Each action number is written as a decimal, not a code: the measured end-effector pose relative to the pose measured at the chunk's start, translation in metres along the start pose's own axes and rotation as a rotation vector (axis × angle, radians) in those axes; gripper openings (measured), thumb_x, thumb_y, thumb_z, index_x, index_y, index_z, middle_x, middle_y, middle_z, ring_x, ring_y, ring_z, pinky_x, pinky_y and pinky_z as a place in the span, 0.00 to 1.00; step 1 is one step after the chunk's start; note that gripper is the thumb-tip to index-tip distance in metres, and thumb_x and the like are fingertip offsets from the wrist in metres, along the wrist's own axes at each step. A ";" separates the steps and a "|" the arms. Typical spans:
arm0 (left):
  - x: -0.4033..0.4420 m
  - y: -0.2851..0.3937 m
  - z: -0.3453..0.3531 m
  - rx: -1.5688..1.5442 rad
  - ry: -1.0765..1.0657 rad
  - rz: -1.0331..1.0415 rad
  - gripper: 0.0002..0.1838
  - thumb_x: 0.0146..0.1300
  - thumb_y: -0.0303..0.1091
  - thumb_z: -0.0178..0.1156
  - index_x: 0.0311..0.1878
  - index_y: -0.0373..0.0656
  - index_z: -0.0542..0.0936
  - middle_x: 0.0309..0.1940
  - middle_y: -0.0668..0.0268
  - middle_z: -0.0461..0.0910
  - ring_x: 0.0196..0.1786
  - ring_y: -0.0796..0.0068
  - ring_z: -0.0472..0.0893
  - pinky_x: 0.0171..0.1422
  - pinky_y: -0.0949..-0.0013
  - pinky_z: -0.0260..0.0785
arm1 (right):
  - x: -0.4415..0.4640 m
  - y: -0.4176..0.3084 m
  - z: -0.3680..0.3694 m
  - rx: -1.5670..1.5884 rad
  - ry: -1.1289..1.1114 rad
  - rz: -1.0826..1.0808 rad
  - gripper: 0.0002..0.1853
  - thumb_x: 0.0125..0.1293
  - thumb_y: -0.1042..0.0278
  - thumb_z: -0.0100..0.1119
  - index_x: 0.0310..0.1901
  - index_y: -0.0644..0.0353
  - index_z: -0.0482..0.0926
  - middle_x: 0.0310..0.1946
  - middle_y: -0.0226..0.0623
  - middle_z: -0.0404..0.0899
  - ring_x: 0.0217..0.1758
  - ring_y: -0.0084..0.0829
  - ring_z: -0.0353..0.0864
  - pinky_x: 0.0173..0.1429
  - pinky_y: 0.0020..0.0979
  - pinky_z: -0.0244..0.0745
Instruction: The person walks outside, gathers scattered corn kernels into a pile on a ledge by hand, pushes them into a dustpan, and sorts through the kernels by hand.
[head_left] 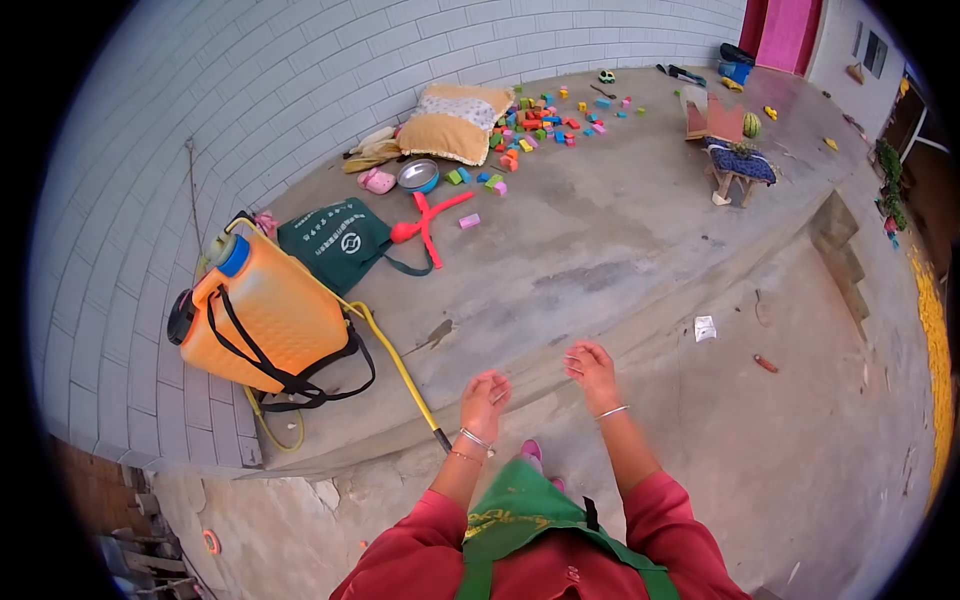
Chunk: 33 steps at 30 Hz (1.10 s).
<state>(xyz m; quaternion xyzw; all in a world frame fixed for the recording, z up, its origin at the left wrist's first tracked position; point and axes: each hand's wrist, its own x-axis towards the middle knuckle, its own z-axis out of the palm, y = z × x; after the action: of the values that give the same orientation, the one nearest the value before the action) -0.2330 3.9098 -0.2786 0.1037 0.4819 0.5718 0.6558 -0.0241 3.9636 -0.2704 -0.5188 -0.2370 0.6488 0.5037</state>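
My left hand [485, 406] and my right hand [592, 374] are held out in front of me above the concrete step, some distance apart. Both have loosely bent fingers and hold nothing. Nearest to my left hand is the yellow spray wand [399, 368] with its dark handle end on the step edge. It belongs to an orange backpack sprayer [275, 318], which has a blue neck and black straps and leans by the wall at left. A dark green cloth bag [338, 247] lies behind the sprayer. Below my hands hangs my green apron [525, 510].
Several toy blocks [545, 125] are scattered near a tan pillow [455, 122] and a metal bowl [418, 175]. A red balloon toy [428, 226] lies closer. A small stool [738, 165] and a watermelon [752, 125] stand at back right. White paper [705, 328] lies right.
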 end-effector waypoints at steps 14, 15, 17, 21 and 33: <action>0.185 0.020 0.097 -0.187 0.172 0.062 0.08 0.65 0.33 0.52 0.46 0.44 0.72 0.37 0.65 0.78 0.42 0.70 0.78 0.47 0.66 0.73 | 0.200 -0.114 -0.012 -0.271 -0.142 -0.017 0.12 0.67 0.68 0.51 0.50 0.60 0.72 0.42 0.37 0.79 0.38 0.26 0.79 0.42 0.27 0.76; 0.198 0.021 0.108 -0.164 0.169 0.055 0.08 0.65 0.33 0.52 0.46 0.44 0.72 0.37 0.65 0.78 0.42 0.70 0.78 0.47 0.66 0.73 | 0.214 -0.124 -0.015 -0.265 -0.144 -0.031 0.12 0.67 0.68 0.51 0.50 0.60 0.72 0.42 0.37 0.79 0.38 0.26 0.79 0.41 0.27 0.76; 0.212 0.027 0.126 -0.124 0.195 0.046 0.08 0.65 0.33 0.52 0.46 0.44 0.72 0.37 0.64 0.78 0.42 0.70 0.78 0.47 0.66 0.73 | 0.242 -0.140 -0.023 -0.278 -0.125 -0.015 0.12 0.66 0.68 0.52 0.50 0.59 0.73 0.41 0.36 0.79 0.38 0.26 0.79 0.42 0.27 0.76; 0.253 0.035 0.152 -0.125 0.212 0.053 0.08 0.65 0.33 0.52 0.45 0.45 0.72 0.38 0.64 0.78 0.42 0.70 0.78 0.48 0.65 0.72 | 0.300 -0.157 -0.027 -0.327 -0.139 0.029 0.12 0.65 0.68 0.52 0.50 0.59 0.73 0.41 0.36 0.79 0.37 0.26 0.79 0.42 0.28 0.76; 0.300 0.074 0.193 -0.220 0.486 0.196 0.08 0.65 0.32 0.51 0.46 0.46 0.71 0.38 0.65 0.77 0.43 0.70 0.77 0.50 0.65 0.71 | 0.492 -0.211 0.099 -0.473 -0.447 0.050 0.13 0.63 0.70 0.53 0.49 0.61 0.73 0.38 0.34 0.79 0.36 0.24 0.79 0.39 0.27 0.76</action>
<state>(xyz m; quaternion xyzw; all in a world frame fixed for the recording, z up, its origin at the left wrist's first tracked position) -0.1724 4.2686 -0.2824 -0.0622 0.5475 0.6895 0.4701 -0.0056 4.5081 -0.2747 -0.4717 -0.4734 0.6856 0.2886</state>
